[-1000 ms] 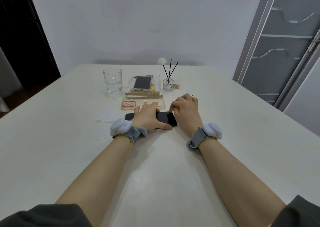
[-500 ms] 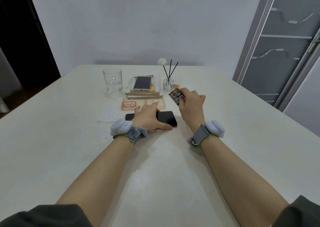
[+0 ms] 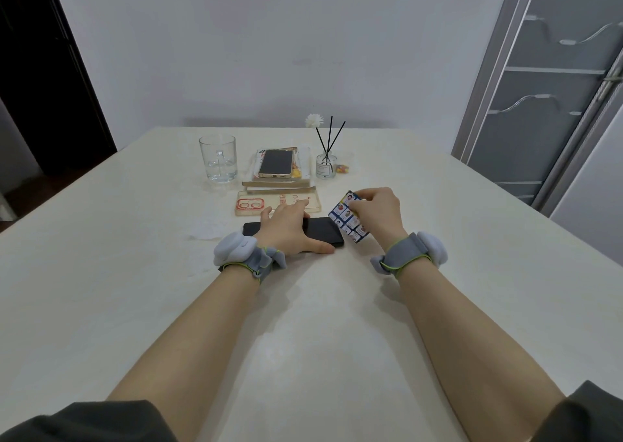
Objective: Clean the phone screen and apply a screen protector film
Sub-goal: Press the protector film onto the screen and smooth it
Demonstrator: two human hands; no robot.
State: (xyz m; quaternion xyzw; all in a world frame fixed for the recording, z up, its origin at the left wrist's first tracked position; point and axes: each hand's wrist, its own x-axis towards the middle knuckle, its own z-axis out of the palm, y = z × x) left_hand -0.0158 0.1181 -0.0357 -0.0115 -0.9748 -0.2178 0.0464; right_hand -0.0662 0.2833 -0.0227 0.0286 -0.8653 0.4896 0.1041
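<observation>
A black phone [image 3: 322, 230] lies flat, screen up, on the white table [image 3: 303, 323]. My left hand [image 3: 291, 227] rests flat on its middle, thumb along the near edge, pressing it down. My right hand [image 3: 376, 210] holds a small printed card [image 3: 349, 217] with blue borders and little pictures, tilted, its lower corner at the phone's right end. A crumpled white wipe [image 3: 207, 227] lies left of the phone.
Behind the phone lies a clear phone case [image 3: 251, 204] with a red camera ring. Further back are a gold phone [image 3: 275, 162] on stacked booklets, a glass mug [image 3: 218, 162], and a reed diffuser bottle [image 3: 325, 165]. A grey door [image 3: 556, 97] stands at right.
My right hand lifted from the phone's right end with the card, swung it up and back, and now brings it down toward the phone's right end. My left hand stayed put.
</observation>
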